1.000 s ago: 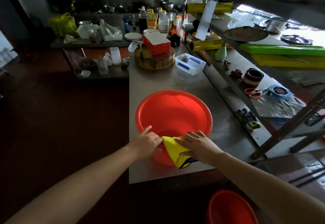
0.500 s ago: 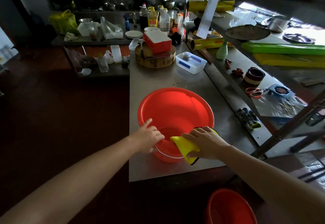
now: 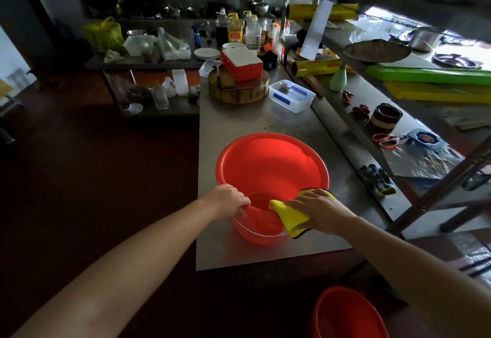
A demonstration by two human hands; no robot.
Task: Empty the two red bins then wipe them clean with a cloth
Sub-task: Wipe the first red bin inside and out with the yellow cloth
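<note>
A large red bin [image 3: 271, 167] stands empty on the steel counter [image 3: 239, 125] near its front edge, its wire handle hanging down the near side. My left hand [image 3: 228, 201] grips the bin's near-left rim. My right hand [image 3: 318, 208] presses a yellow cloth [image 3: 288, 214] with a black border over the near-right rim, the cloth draped down the outside wall. A second red bin [image 3: 348, 313] sits on the floor below the counter at the bottom right, partly cut off by the frame.
Behind the bin are a clear plastic box [image 3: 291, 95], a round wooden chopping block [image 3: 239, 89] with a red-and-white box [image 3: 242, 63] on it, and bottles. A lower shelf [image 3: 372, 151] on the right holds gloves, rings and a bowl. Dark floor lies to the left.
My right hand slid the cloth rightward along the near rim. My left hand's pointing finger has curled, so the hand now grips the rim.
</note>
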